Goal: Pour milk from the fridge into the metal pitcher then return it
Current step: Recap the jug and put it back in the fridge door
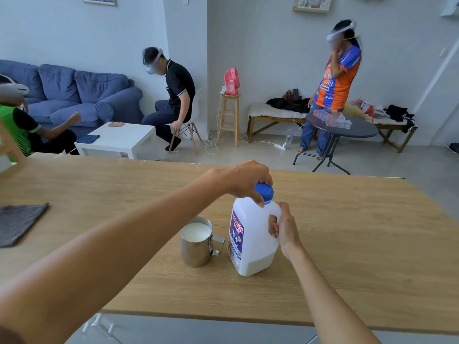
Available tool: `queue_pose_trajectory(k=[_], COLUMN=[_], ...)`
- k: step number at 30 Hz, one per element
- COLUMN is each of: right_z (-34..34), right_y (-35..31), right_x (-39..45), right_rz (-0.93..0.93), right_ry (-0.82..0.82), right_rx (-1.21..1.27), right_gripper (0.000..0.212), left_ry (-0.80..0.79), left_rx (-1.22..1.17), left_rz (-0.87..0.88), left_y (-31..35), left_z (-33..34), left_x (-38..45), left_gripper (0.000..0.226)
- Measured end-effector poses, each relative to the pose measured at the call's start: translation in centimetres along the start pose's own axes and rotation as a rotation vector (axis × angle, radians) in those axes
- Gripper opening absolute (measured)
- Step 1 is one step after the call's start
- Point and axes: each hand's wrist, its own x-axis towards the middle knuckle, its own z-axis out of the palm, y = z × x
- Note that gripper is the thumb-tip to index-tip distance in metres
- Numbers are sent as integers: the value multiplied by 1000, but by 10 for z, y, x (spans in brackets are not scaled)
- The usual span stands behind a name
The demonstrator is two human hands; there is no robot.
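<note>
A white plastic milk jug (250,247) with a blue label stands upright on the wooden table (347,244), a little milk left at its bottom. My right hand (284,229) grips its handle. My left hand (244,181) reaches over from the left, with fingers closed on the blue cap (265,191) on the jug's neck. Just left of the jug stands the metal pitcher (196,242), filled with milk, its handle pointing toward the jug.
A dark grey cloth (19,223) lies at the table's left edge. Beyond the table are three people with headsets, a white coffee table (119,139), a blue sofa (74,95), a round black table (347,127) and a wooden stool (229,117).
</note>
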Motion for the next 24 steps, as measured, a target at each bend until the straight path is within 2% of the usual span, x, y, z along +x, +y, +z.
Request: queue_pose_trajectory(k=[4, 8, 10, 15, 19, 24], right_z=[-1, -2, -2, -3, -1, -1], right_y=[-2, -5, -4, -2, -5, -5], right_x=[0, 0, 1, 2, 1, 0], right_rz=[3, 13, 12, 19, 38, 28], right_ry=[9, 5, 1, -10, -6, -5], right_rx=[14, 21, 16, 23, 50, 42], right_gripper=[39, 39, 43, 41, 38, 39], left_ry=[-22, -101, -57, 74, 57, -10], left_rx=[-6, 21, 2, 92, 72, 5], left_rz=[14, -52, -78, -152, -81, 19], left_y=[1, 0, 0, 8, 5, 2], left_z=[-3, 3, 9, 14, 12, 3], left_x=[0, -4, -4, 0, 0, -2], left_gripper=[51, 87, 93, 68, 50, 54])
